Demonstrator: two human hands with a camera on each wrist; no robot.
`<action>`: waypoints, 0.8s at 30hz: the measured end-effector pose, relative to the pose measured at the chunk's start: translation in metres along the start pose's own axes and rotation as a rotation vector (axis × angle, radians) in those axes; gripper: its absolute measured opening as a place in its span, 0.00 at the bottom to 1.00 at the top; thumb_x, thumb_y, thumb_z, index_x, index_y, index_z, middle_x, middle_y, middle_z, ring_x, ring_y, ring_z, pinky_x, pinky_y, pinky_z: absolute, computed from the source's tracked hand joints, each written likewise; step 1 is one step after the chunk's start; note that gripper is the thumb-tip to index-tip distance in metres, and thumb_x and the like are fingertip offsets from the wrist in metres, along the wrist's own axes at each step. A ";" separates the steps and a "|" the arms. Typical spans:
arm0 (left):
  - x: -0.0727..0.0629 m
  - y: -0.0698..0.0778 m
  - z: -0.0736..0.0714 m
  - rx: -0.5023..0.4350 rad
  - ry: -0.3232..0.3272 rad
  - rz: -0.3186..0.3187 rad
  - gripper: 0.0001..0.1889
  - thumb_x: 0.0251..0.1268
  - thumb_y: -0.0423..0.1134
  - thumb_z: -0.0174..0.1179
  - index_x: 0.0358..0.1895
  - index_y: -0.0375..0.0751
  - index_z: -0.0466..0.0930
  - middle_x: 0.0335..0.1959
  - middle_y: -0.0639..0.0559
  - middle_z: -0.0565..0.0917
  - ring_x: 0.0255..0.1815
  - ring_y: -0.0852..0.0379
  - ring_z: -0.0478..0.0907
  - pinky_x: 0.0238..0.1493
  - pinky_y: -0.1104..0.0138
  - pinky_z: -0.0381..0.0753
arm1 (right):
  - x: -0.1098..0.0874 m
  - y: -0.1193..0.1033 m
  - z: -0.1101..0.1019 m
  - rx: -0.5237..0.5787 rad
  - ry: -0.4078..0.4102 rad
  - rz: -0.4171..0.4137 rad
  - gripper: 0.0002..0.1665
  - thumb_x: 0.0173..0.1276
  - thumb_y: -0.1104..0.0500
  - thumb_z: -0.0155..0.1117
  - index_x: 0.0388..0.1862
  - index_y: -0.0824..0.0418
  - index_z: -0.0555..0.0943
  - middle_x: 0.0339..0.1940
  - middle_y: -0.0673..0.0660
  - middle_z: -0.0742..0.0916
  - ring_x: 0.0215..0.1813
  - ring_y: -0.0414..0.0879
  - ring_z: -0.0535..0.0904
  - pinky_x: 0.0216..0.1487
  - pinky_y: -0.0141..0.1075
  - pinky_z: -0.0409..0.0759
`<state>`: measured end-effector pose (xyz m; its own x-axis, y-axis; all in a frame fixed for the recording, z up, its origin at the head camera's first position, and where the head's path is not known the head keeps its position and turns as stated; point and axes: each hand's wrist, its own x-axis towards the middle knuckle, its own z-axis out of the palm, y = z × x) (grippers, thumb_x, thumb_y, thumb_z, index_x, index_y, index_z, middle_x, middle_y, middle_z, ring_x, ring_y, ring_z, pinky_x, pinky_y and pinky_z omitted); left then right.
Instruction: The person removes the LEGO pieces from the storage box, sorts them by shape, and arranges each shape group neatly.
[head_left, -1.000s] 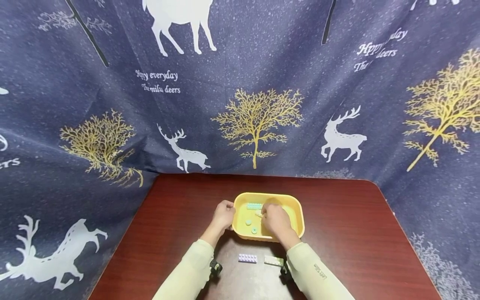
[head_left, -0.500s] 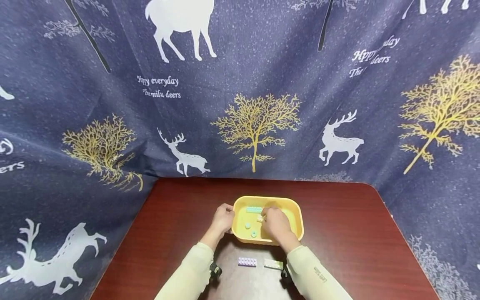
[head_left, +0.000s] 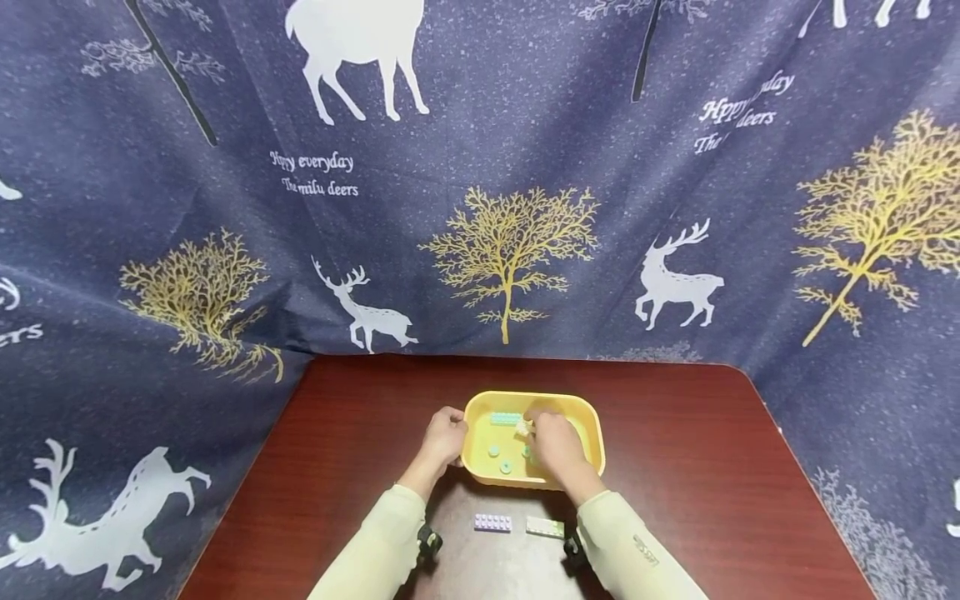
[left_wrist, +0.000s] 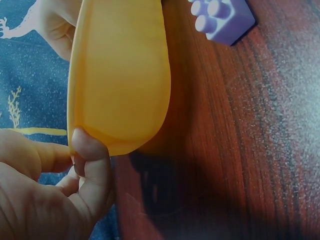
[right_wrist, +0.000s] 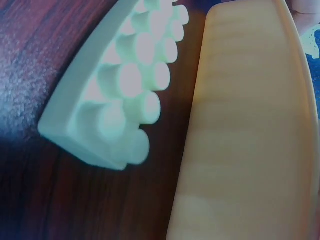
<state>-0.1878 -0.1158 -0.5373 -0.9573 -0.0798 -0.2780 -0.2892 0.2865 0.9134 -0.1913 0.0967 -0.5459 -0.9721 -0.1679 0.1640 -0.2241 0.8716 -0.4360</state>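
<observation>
Pinching the rim of the yellow bin (head_left: 525,482) at its left end, the left hand (head_left: 446,435) has its thumb against the outer wall and its other fingers on the far side of the lip. The bin sits upright on the bench (head_left: 375,417), in from the far edge and well clear of both far corners. Inside it, the right hand (head_left: 557,444) reaches over the near wall, thumb and fingers together on a small cream piece (head_left: 522,428); partly covered, its exact shape is hard to make out. A mint brick (head_left: 506,418) lies close by, along the bin's back wall, and small round mint pieces (head_left: 506,468) lie on the bin floor, left of the right hand. Between the bin and the bench's near edge, a purple brick (head_left: 492,523) and a pale green brick (head_left: 545,527) lie studs up, apart, the pale one nearer the right sleeve (head_left: 626,533).
</observation>
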 end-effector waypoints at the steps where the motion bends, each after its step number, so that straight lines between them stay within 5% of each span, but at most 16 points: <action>1: -0.001 0.000 0.000 -0.001 0.000 -0.002 0.16 0.76 0.31 0.49 0.61 0.27 0.73 0.45 0.32 0.81 0.16 0.55 0.74 0.10 0.71 0.74 | 0.000 0.000 -0.001 -0.002 0.003 -0.002 0.17 0.59 0.65 0.72 0.49 0.60 0.86 0.43 0.59 0.89 0.40 0.57 0.86 0.40 0.50 0.87; 24: -0.002 0.001 -0.001 -0.004 -0.002 0.006 0.15 0.75 0.31 0.49 0.59 0.27 0.73 0.41 0.32 0.82 0.15 0.54 0.73 0.10 0.71 0.74 | -0.024 0.007 -0.024 0.016 0.115 -0.080 0.19 0.60 0.68 0.72 0.51 0.56 0.87 0.46 0.55 0.89 0.46 0.55 0.86 0.48 0.49 0.87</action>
<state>-0.1859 -0.1165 -0.5352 -0.9591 -0.0762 -0.2726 -0.2830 0.2832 0.9164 -0.1675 0.1177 -0.5317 -0.9367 -0.1818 0.2992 -0.3027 0.8499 -0.4313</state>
